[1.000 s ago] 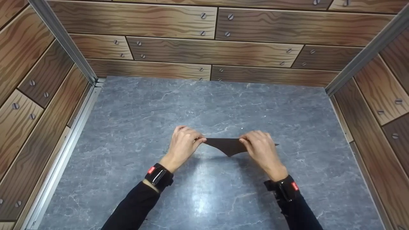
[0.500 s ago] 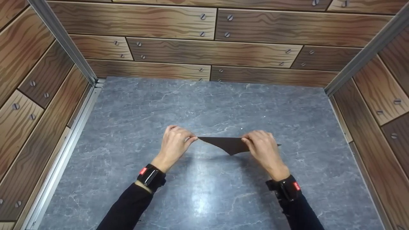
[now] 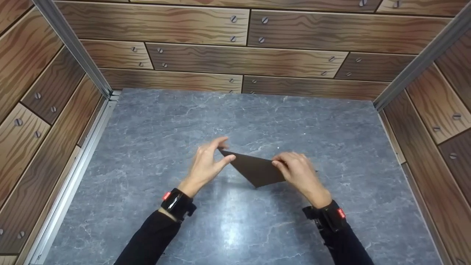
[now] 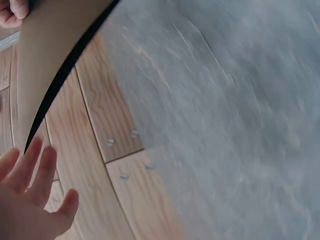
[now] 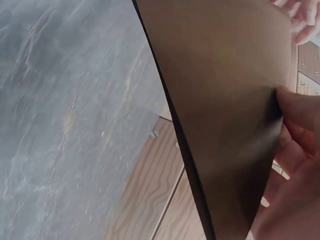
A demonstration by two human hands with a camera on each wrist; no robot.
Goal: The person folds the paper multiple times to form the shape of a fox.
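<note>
A dark brown sheet of paper (image 3: 254, 171), folded into a pointed, roughly triangular shape, is held up above the grey surface. My right hand (image 3: 300, 176) pinches its top edge between thumb and fingers, towards the right side. In the right wrist view the thumb (image 5: 295, 107) presses on the brown face, with the other fingers behind. My left hand (image 3: 204, 165) has its thumb and fingers spread around the sheet's left tip. Seen from the left wrist, these fingers (image 4: 42, 165) are loosely extended right beside the narrow tip, not curled round it.
A grey marbled tabletop (image 3: 154, 121) lies beneath both hands. Wood-plank-patterned walls (image 3: 198, 57) rise at the back and both sides, with metal rails (image 3: 73, 48) in the corners. A light reflection shines on the front middle of the tabletop.
My left hand first slid left along the top edge while pinching, then loosened and spread its fingers. The sheet has tilted, showing more of its face. My right hand keeps its pinch, nearly in place.
</note>
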